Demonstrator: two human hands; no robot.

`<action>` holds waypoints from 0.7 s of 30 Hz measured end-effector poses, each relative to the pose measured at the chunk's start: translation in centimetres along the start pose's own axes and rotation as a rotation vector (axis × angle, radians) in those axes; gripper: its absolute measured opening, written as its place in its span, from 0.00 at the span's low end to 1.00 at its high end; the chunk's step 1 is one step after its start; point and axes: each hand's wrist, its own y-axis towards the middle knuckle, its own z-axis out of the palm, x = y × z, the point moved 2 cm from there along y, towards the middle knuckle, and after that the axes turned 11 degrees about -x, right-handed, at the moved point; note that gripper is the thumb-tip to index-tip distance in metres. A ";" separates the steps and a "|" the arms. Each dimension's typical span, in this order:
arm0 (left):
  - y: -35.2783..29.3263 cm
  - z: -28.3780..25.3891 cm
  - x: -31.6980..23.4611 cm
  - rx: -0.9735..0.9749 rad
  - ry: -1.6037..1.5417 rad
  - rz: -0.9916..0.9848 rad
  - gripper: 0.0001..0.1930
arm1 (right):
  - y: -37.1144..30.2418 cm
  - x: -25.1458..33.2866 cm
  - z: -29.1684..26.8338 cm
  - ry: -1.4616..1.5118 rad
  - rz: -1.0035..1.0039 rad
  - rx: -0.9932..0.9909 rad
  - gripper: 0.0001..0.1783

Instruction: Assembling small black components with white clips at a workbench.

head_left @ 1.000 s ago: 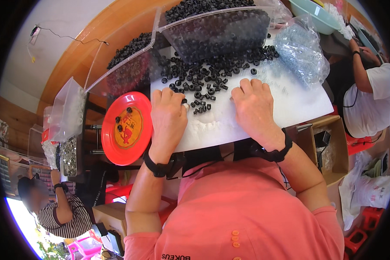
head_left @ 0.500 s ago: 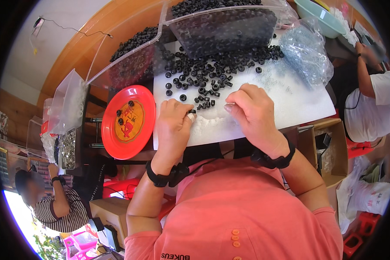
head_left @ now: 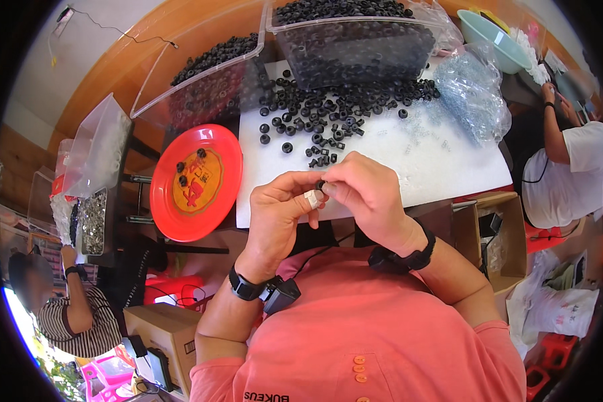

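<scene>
My left hand (head_left: 279, 206) is closed, pinching a small black ring-like part (head_left: 321, 185) between thumb and forefinger. White tape (head_left: 312, 198) wraps one of its fingers. My right hand (head_left: 372, 195) meets it from the right, its thumb and fingertips pinched against the black part. Whatever tiny piece those right fingertips hold is hidden. Both hands are over the near edge of a white board (head_left: 442, 167). Just beyond them, many loose black parts (head_left: 301, 125) are scattered over the board. To the left, a red plate (head_left: 159, 201) carries three black pieces.
Two clear bins (head_left: 355, 50) of black parts stand at the back. A clear bag (head_left: 472, 94) of tiny pale pieces lies at the board's right. A cardboard box (head_left: 509, 254) is below right. Other people sit at far left (head_left: 80, 315) and far right (head_left: 563, 161).
My right hand has moved left and nearer, from apart to touching the part in my left hand. My left hand has drawn slightly nearer to me, raising the black part from the board.
</scene>
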 end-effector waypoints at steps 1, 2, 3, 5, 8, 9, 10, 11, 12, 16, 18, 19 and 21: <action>0.0 -0.1 0.1 -0.009 -0.005 -0.004 0.12 | 0.2 0.4 -0.1 -0.222 -0.220 0.033 0.11; -0.1 -0.2 0.1 -0.010 -0.011 -0.006 0.12 | 0.0 0.7 0.1 -0.225 -0.220 0.038 0.11; -0.1 -0.4 0.1 -0.018 -0.027 -0.042 0.11 | -0.3 1.2 0.4 -0.281 -0.286 0.044 0.13; -0.1 -0.5 -0.1 -0.023 -0.050 -0.079 0.10 | -1.0 1.7 0.7 -0.329 -0.343 0.098 0.15; -0.5 -0.4 -0.3 -0.053 -0.007 -0.069 0.08 | -0.3 1.7 -0.3 -0.310 -0.322 0.125 0.14; -0.6 -0.4 -0.5 -0.064 0.068 -0.024 0.08 | 0.2 1.4 -0.7 -0.312 -0.325 0.131 0.14; -0.5 -0.5 -0.6 -0.077 0.144 0.021 0.08 | 1.0 0.9 -1.3 -0.403 -0.293 0.075 0.12; -0.4 -0.8 -0.6 -0.080 0.138 0.023 0.08 | 1.7 0.3 -1.6 -0.493 -0.261 0.020 0.10; 0.0 -1.1 -0.7 -0.046 0.164 0.059 0.09 | 2.1 0.0 -1.6 -0.499 -0.264 0.021 0.10; 0.6 -1.1 0.1 -0.052 0.094 0.079 0.10 | 2.2 -2.1 0.2 -0.732 -0.214 0.089 0.04; 0.4 -1.0 -0.3 -0.069 0.083 0.081 0.10 | 2.0 -2.8 1.1 -0.902 -0.282 0.180 0.04; 0.3 -1.0 -0.3 -0.087 0.075 0.086 0.10 | 2.0 -2.7 1.1 -0.902 -0.285 0.189 0.04; 0.4 -1.3 -0.2 -0.076 0.057 0.078 0.10 | 2.2 -2.2 1.3 -0.887 -0.353 0.208 0.04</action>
